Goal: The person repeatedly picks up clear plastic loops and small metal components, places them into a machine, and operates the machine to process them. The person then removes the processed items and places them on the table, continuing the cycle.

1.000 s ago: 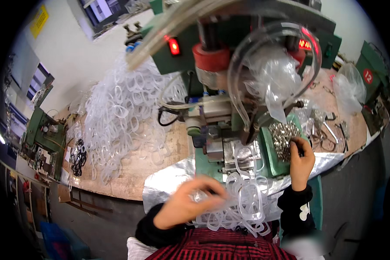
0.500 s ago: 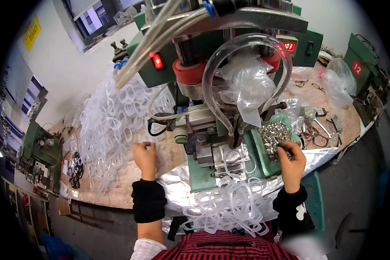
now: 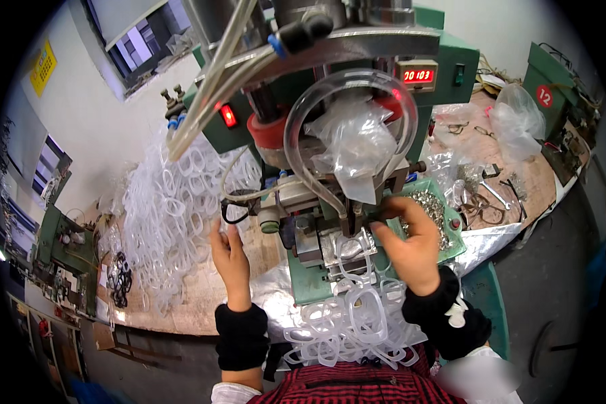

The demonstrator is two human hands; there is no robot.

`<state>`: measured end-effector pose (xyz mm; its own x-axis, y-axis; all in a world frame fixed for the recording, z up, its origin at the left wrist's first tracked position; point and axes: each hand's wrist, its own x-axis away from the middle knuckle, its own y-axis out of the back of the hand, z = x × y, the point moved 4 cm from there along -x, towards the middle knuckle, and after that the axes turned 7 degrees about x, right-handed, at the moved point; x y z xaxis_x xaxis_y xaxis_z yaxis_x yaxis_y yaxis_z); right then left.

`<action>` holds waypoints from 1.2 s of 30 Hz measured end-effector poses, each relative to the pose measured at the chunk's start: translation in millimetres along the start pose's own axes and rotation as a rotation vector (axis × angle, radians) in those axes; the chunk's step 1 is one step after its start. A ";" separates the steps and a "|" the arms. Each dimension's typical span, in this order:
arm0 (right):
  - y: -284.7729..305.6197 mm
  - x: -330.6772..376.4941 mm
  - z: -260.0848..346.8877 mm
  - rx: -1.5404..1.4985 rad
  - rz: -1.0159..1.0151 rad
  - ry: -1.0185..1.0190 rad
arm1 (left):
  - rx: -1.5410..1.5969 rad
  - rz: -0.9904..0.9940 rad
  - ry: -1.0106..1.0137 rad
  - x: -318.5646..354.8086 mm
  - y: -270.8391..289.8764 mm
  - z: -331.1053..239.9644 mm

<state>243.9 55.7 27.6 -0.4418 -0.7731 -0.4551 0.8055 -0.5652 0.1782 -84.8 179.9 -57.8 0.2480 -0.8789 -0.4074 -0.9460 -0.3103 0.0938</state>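
My right hand [image 3: 414, 246] reaches in from the right to the head of a green press [image 3: 289, 286]. Its fingers and thumb curl together beside the press's dark tip [image 3: 350, 225]; whatever they hold is too small to make out. Under that tip, a clear plastic eyeglass frame [image 3: 353, 269] lies on the metal fixture [image 3: 331, 246]. Near the large heap of clear eyeglass frames [image 3: 175, 202], my left hand [image 3: 232, 262] is raised with thumb and fingers apart, holding nothing visible. More clear frames [image 3: 367, 313] lie piled close to my body, before the press.
A green tray of small metal parts [image 3: 429, 202] stands right of the press. A wrench [image 3: 496, 195] and dark frames [image 3: 481, 210] lie farther right. A clear hose [image 3: 293, 128] and plastic bag [image 3: 357, 141] hang at the press front. Dark frames [image 3: 120, 276] sit at left.
My right hand has moved left from the tray of metal parts to the press tip. My left hand has loosened from a curled shape and its fingers point up. The view has shifted slightly.
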 end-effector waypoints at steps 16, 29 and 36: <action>-28.1 12.5 28.7 -0.506 0.072 -0.329 | 0.449 0.202 -0.607 33.3 -47.0 -202.5; 59.2 11.8 -78.4 0.984 -0.016 0.147 | 0.162 0.712 -1.029 91.4 -92.9 -169.1; 60.4 16.1 -83.2 0.885 -0.110 0.191 | 0.163 0.678 -0.980 96.6 -91.9 -169.7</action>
<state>318.3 33.0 -41.6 -0.3617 -0.6856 -0.6318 0.1312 -0.7083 0.6936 61.6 62.1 48.3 -0.5079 -0.1747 -0.8435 -0.8552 0.2201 0.4693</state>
